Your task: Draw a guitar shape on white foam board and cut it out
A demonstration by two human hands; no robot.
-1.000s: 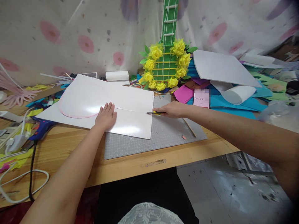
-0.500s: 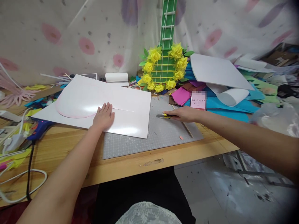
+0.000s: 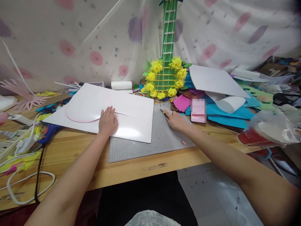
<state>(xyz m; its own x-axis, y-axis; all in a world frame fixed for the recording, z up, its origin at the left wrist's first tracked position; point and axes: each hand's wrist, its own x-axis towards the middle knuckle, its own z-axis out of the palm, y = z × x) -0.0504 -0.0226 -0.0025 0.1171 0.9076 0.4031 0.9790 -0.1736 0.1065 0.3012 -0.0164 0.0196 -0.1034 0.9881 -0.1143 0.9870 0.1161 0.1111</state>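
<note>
My left hand [image 3: 108, 121] lies flat, fingers out, on a large white board [image 3: 138, 125]. The board carries a pink curved outline at its left and a thin straight line running right from my fingertips. Part of it rests on a grey cutting mat [image 3: 131, 151]; the rest reaches left over the table. To the right of the board, my right hand [image 3: 175, 120] is closed on a utility knife [image 3: 162, 111]. Only the knife's front end shows, over the mat and apart from the board; my fingers hide its handle.
Behind the mat stands a green paper guitar [image 3: 167, 73] ringed with yellow flowers. A phone [image 3: 198, 110] and blue sheets [image 3: 221, 121] lie to the right, near a plastic-wrapped cup [image 3: 261, 133]. A blue glue gun [image 3: 50, 133] and cables [image 3: 30, 174] are at the left.
My right hand has moved a little left over the mat, and the knife has turned so that less of it shows. My left hand stays on the board. The view has shifted slightly.
</note>
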